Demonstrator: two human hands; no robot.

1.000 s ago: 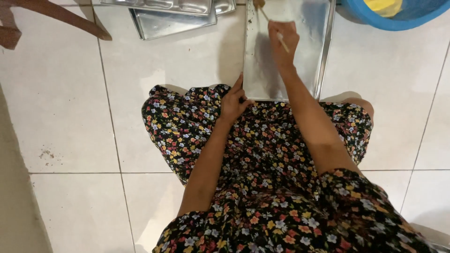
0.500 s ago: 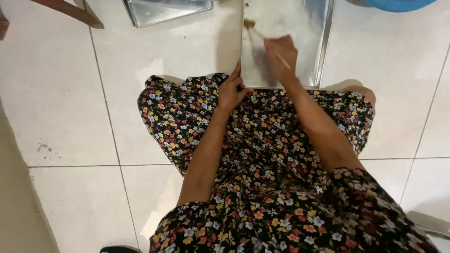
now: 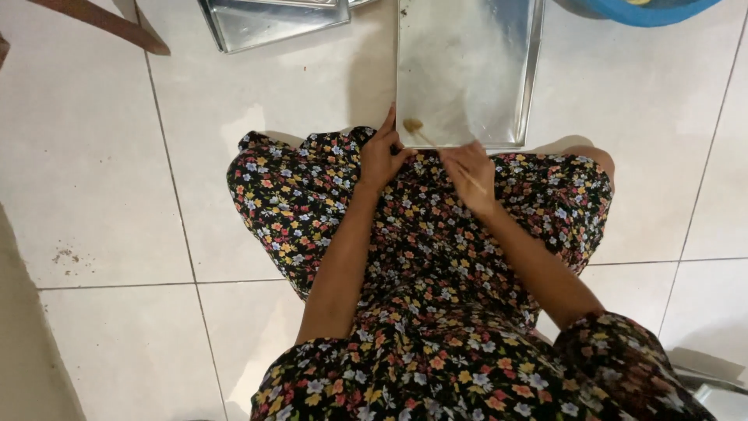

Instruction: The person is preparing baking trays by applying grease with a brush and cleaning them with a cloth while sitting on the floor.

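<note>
A thin brush (image 3: 436, 144) is pinched in the right hand (image 3: 470, 173), its tip laid on the near left corner of the tray (image 3: 467, 70). The tray's near edge is gripped by the left hand (image 3: 380, 152), index finger stretched along the rim. The tray is set on the floor (image 3: 101, 179) against the knees. Since a second ago, the right hand has been drawn back from mid-tray to the lap.
</note>
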